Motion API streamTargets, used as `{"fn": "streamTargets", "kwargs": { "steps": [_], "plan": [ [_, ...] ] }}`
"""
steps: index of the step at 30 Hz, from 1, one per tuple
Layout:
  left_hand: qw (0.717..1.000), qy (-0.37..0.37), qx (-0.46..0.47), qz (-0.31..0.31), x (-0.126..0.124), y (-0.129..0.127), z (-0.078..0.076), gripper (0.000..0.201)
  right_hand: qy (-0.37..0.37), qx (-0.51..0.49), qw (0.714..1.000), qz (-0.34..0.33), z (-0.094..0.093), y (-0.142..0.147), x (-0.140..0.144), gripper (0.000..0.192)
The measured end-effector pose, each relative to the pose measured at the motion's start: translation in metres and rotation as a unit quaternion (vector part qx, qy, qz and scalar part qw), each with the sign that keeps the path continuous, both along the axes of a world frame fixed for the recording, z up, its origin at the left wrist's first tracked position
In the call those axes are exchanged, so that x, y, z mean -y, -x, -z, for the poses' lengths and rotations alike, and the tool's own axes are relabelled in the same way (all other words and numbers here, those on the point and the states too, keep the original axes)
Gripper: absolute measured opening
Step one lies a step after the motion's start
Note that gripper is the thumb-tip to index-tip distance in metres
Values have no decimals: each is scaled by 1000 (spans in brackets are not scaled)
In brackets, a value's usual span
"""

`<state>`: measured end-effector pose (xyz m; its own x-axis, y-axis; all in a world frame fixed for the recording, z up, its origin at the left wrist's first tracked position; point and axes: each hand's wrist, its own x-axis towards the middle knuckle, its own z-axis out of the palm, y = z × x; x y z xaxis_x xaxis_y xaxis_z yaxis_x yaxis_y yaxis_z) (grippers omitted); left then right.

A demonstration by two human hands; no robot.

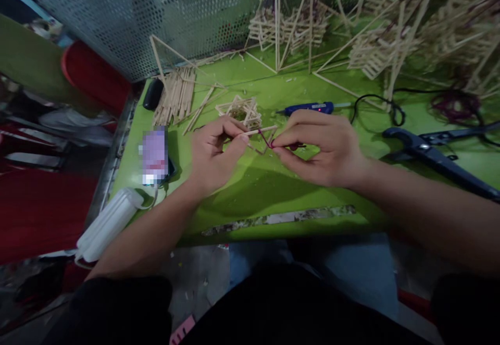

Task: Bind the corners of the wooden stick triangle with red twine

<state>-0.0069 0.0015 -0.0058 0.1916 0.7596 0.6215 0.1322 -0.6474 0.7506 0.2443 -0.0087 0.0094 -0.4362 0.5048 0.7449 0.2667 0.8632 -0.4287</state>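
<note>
Between finger and thumb, my left hand (219,152) pinches a small frame of thin wooden sticks (269,128) over the green table. A dark purple string (264,138) is looped on the upper stick and runs down to my right hand (322,147). The fingertips of that hand are closed on the string, and a bit of it shows past them. Just behind my hands lies a small woven stick piece (244,110). A blue glue gun (310,108), with a red light on and a pale glue stick at its back, rests behind my right hand.
Loose wooden sticks (175,95) are piled at the back left, near a black object (153,94). A phone (154,155) and a white power bank (109,225) lie left. Dark pliers-like cutters (429,152) are right. Stick structures (375,48) crowd the back right, beside purple string (455,104).
</note>
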Motion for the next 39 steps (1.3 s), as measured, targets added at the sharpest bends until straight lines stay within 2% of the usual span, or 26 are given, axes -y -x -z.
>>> {"fn": "streamTargets", "kwargs": {
  "steps": [5, 9, 12, 20, 23, 27, 31, 37, 39],
  "plan": [
    [1000, -14, 12, 10, 0, -2, 1, 17, -155, 69, 985, 34, 7, 1, -2, 8],
    [1000, -9, 10, -10, -1, 0, 2, 17, -188, 99, 976, 54, 6, 0, 2, 6],
    [999, -3, 12, -37, -2, 2, 3, 16, -186, 106, 974, 70, 4, 1, 7, 8],
    [998, -16, 10, -61, -1, -1, 3, 23, -85, 57, 995, 5, 9, 6, 7, 6],
    [996, -31, -2, -83, 1, -2, 1, 28, -5, 28, 999, -23, 9, 8, 8, 9],
    [994, -71, -10, -80, 6, -3, -3, 22, 105, -29, 993, -54, 7, 11, 11, 9],
    [992, -101, -18, -77, 11, -5, -5, 15, 180, -52, 980, -66, 5, 12, 11, 9],
    [963, -229, -94, -111, 17, -4, -9, 7, 228, -75, 969, -62, 5, 13, 14, 8],
    [955, -248, -111, -123, 17, -4, -9, 7, 230, -81, 968, -51, 4, 14, 16, 6]
  ]
}}
